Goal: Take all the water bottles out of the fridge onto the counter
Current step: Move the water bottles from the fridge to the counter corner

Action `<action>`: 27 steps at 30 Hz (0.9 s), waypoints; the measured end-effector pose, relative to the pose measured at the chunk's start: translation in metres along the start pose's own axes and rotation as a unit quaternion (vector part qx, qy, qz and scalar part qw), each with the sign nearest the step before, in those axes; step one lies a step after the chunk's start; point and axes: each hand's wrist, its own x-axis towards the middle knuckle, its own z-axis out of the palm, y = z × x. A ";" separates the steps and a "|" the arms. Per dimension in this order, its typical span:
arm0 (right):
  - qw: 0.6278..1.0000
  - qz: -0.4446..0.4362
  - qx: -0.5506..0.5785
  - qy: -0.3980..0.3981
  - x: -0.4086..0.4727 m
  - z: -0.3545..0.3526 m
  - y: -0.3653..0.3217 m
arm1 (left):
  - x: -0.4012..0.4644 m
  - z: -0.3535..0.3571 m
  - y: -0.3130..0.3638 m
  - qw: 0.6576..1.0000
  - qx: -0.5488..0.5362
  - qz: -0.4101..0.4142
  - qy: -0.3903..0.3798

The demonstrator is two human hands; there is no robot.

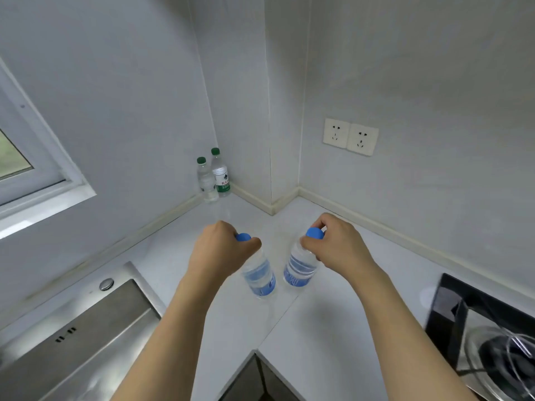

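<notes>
Left hand (220,250) gripping blue-capped bottle (260,277) neck, right hand (338,247) gripping another (299,269), over counter (333,328)

Non-task fixtures in a kitchen corner.
Brushed stainless-steel sink (86,337) recessed at left; black glass gas hob (474,328) with round burner at right; white double wall socket (351,136) on right wall; white-framed window (31,157) on left wall.

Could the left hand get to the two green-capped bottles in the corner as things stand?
Probably not right away: the left hand grips a blue-capped bottle. The counter between it and the green-capped bottles looks bare, so once it lets go the way seems free.
</notes>
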 end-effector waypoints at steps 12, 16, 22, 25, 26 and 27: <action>0.995 -0.037 -0.059 -0.065 0.128 0.080 -0.068 | 0.132 -0.032 -0.068 0.999 0.027 -0.014 0.011; 0.990 -0.068 -0.102 -0.076 0.170 0.106 -0.098 | 0.172 -0.050 -0.085 0.998 0.054 -0.022 0.032; 0.975 -0.122 -0.160 -0.099 0.233 0.143 -0.139 | 0.229 -0.065 -0.117 0.997 0.045 -0.048 0.037; 0.963 -0.155 -0.187 -0.113 0.266 0.166 -0.157 | 0.257 -0.067 -0.134 0.996 0.038 -0.066 0.044; 0.959 -0.163 -0.195 -0.121 0.275 0.173 -0.161 | 0.262 -0.068 -0.137 0.996 0.041 -0.068 0.046; 0.956 -0.170 -0.202 -0.131 0.285 0.181 -0.165 | 0.269 -0.068 -0.140 0.996 0.043 -0.069 0.047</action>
